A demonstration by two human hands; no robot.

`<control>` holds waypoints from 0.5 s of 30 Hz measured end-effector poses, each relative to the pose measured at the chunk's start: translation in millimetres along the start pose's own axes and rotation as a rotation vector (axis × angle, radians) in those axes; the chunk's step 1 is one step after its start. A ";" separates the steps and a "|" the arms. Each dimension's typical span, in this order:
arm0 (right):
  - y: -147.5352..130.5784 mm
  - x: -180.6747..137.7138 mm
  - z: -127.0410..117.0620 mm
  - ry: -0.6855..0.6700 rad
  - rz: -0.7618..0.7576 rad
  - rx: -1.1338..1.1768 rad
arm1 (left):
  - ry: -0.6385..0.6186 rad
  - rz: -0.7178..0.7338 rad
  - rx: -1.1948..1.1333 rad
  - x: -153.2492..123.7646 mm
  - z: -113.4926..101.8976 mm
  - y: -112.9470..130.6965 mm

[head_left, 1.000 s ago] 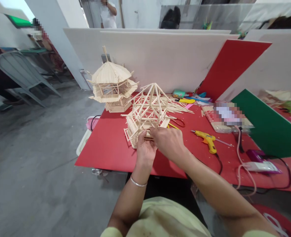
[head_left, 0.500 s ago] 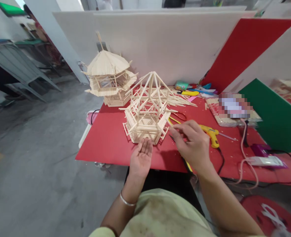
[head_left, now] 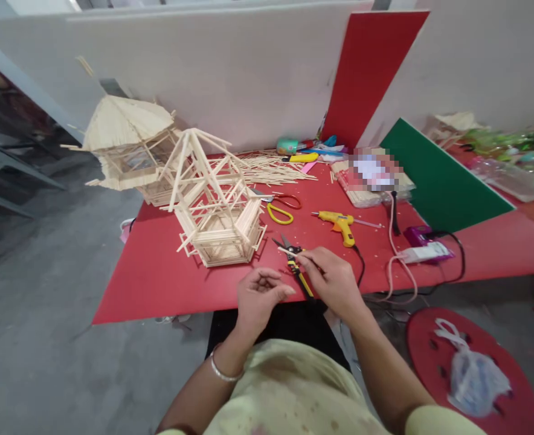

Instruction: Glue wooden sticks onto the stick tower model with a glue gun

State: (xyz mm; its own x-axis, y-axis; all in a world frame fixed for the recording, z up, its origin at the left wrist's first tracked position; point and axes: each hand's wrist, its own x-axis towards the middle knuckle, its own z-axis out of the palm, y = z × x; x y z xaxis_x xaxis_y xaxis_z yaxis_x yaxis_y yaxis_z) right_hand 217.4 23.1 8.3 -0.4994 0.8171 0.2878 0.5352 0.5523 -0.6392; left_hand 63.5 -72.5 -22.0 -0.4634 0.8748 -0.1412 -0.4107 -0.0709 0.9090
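Note:
My right hand pinches a short thin wooden stick between thumb and fingers, above snips with yellow and black handles on the red tabletop. Close beside it, my left hand has its fingers loosely curled and the thumb apart, with nothing visible in it. Left of the hands stands a stick-built pavilion frame, its six-sided base topped by bare roof rafters. Behind that, a second stick pavilion has a covered roof.
Loose sticks lie in a pile at the back. Yellow-handled scissors and a yellow glue gun with its cord are on the table. Farther right are stick packs, a power strip and a green board. A red stool stands below.
The view has swung right. My right hand, with the stick, has moved away from the pavilion frame to over the snips. My left hand has turned from palm-up to curled fingers.

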 end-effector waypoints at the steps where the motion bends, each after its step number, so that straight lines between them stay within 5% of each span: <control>1: 1.8 -1.6 -1.1 0.005 -0.007 -0.031 | -0.011 0.128 0.156 0.3 1.4 1.1; 5: 5.7 -6.7 0.5 0.006 -0.095 -0.042 | -0.120 0.486 0.600 10.0 6.2 3.4; 9: 12.5 -8.5 -3.0 -0.070 -0.182 0.074 | -0.271 0.618 0.809 18.0 12.9 0.2; 12: 37.6 0.1 -19.7 -0.132 -0.079 0.178 | -0.267 0.669 0.889 14.3 12.2 0.3; 15: 83.6 19.9 -37.0 0.258 0.169 -0.207 | -0.113 0.627 0.755 4.7 -0.8 7.6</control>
State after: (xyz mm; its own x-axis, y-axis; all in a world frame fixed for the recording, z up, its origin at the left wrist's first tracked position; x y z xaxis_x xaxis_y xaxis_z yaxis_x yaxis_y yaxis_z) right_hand 277.4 91.7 -13.0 -0.2179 0.8998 0.3781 0.7350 0.4061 -0.5430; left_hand 57.6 -69.3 -16.0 -0.3317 0.8271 0.4538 0.5106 -0.2471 0.8235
